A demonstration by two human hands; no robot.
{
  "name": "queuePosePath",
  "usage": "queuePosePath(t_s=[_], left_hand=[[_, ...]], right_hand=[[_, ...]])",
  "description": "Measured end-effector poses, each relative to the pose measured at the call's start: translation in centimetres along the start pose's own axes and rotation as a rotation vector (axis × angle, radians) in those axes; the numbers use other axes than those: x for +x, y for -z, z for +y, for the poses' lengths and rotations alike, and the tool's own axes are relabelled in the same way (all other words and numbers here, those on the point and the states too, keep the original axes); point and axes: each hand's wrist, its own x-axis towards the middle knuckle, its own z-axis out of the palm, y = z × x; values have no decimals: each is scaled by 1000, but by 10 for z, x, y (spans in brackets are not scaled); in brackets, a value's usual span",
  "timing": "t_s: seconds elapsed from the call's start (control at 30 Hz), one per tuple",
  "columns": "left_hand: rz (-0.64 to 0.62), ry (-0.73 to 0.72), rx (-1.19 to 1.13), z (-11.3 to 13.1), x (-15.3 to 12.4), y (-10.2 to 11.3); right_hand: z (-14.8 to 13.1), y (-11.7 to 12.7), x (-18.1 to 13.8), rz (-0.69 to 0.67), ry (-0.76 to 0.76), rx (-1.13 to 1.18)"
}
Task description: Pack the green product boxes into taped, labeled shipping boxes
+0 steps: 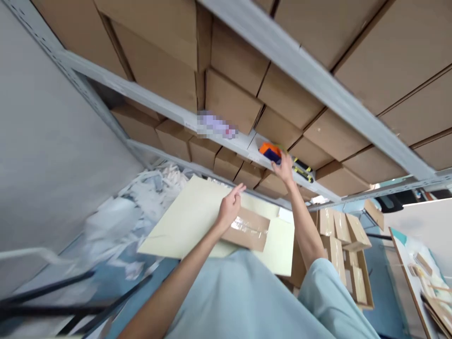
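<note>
My left hand [231,206] lies with its fingers stretched out on the upper edge of a small flat cardboard box [251,230] sealed with clear tape. The box rests on a pale yellow board [183,219]. My right hand [284,167] reaches up to a grey metal shelf [226,136] and its fingers close on an orange and blue tool [270,151], which looks like a tape dispenser. A black and yellow object [302,169] lies on the shelf just beside that hand. Both arms come out of light blue sleeves.
Shelving [310,70] packed with brown cartons fills the top of the view. A heap of white paper scraps [141,202] lies to the left of the board. Open cartons [344,235] stand at the right, and a table with wooden pieces [423,273] stands further right.
</note>
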Motion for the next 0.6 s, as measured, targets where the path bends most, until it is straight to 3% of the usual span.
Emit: queuePosePath(t_s=[0.1, 0.2, 0.3, 0.4, 0.6], left_hand=[[99, 93, 100, -44, -29, 33], [133, 200, 216, -79, -54, 54], [31, 233, 344, -99, -70, 52], [-130, 242, 455, -111, -74, 38], [-310, 348, 324, -134, -65, 32]], right_hand=[[11, -40, -100, 189, 76, 109], [6, -86, -219, 76, -50, 152], [-5, -125, -308, -82, -285, 181], [-3, -150, -346, -148, -479, 209], [12, -164, -344, -136, -786, 498]])
